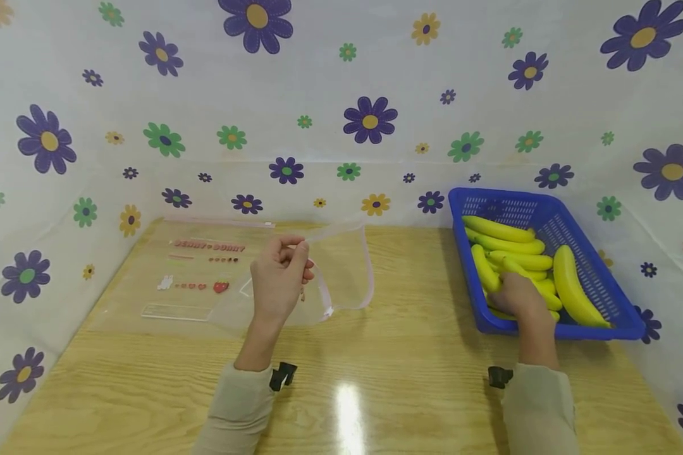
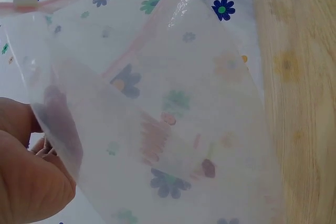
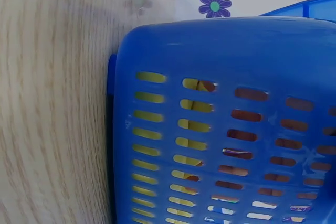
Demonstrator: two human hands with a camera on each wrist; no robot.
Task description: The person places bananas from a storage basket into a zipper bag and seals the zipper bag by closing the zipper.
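My left hand pinches the edge of a clear zip bag between thumb and fingers, over the left-middle of the table. Its pink-trimmed mouth gapes toward the right, and a white slider sits at the near corner. In the left wrist view the milky film of the zip bag fills most of the picture. My right hand reaches down among the yellow bananas in a blue basket. Its fingertips are hidden there, so a grip cannot be made out. Through the slots of the basket, skin and yellow show.
A flat clear bag printed with red lettering, a bunny and a strawberry lies on the left of the wooden table. White cloth with flowers walls the back and sides. One large banana leans along the basket's right side.
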